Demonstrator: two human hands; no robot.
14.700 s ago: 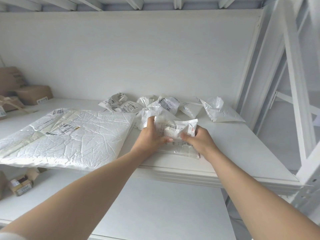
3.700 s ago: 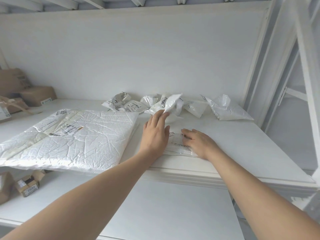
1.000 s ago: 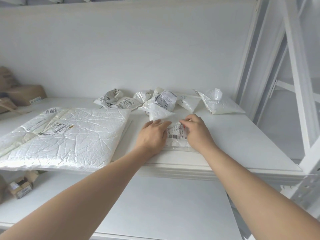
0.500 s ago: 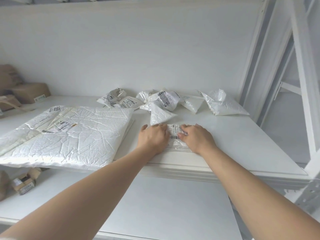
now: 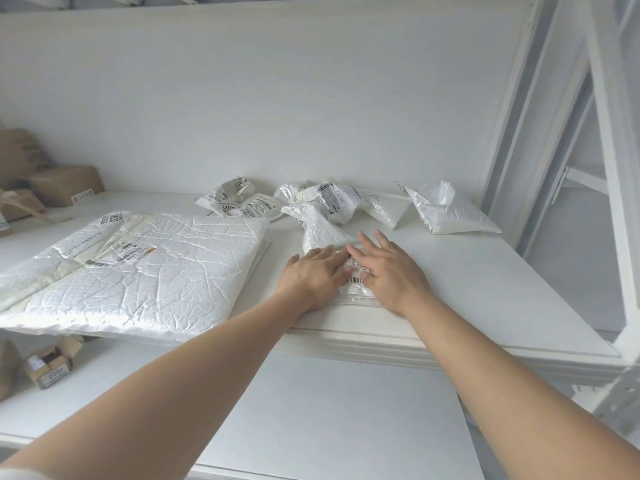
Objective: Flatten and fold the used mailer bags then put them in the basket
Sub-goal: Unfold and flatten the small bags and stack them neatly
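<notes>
**Finding.** The folded mailer bag [image 5: 356,277] lies at the front edge of the upper shelf [image 5: 485,271]. It is pinned beneath both hands, with only its barcode label showing between them.

**Hands.** The left hand [image 5: 313,277] lies palm-down on the bag's 9 o'clock side with its fingers straight. The right hand [image 5: 391,275] lies flat on the 3 o'clock side with its fingers spread. Neither hand grips anything; both are pressing.

**Change.** A second ago the fingertips of both hands were pinching the label end and bringing it over. They have now flattened out on top of it. The fold therefore appears to be made and is being creased down.

**Surroundings.**
- The pile of crumpled mailer bags [image 5: 332,206] lies at 12 o'clock, and its nearest bag touches the left fingertips.
- A large flattened mailer [image 5: 138,268] lies at 9 o'clock.
- Brown parcels [image 5: 65,183] sit at the far 10 o'clock.

**Assessment.** This bag looks nearly ready for the basket, which is not in view. Most of the pile is not yet flattened, so the task is judged to be at an early stage.
</notes>
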